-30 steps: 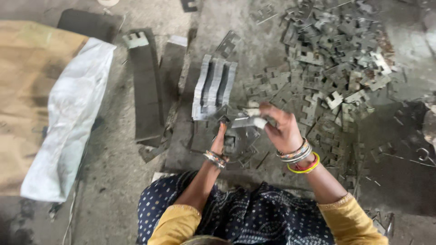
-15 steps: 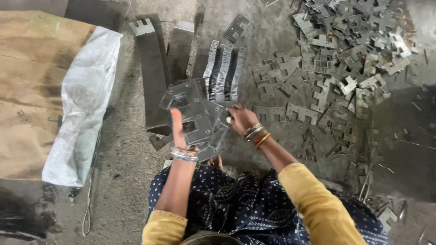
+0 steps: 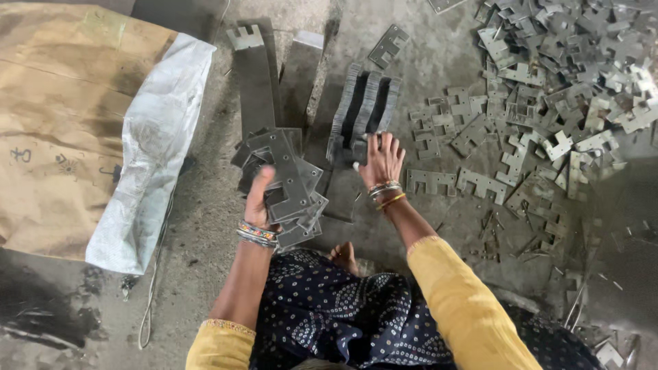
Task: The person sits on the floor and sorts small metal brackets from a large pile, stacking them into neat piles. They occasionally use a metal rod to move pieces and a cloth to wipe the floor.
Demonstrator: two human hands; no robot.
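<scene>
A brown paper sack (image 3: 62,116) lies left, a white woven bag (image 3: 154,151) (crumpled) overlapping its edge; concrete floor (image 3: 425,41) beneath.

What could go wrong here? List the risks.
1. The left hand grips a fanned bundle of plates bare; the loose lower ones could slip out, and the edges may cut.
2. The right hand presses on the upright stack; a push might tip the rows.
3. A bare foot sits right below the bundle, where a dropped plate would probably land.
</scene>
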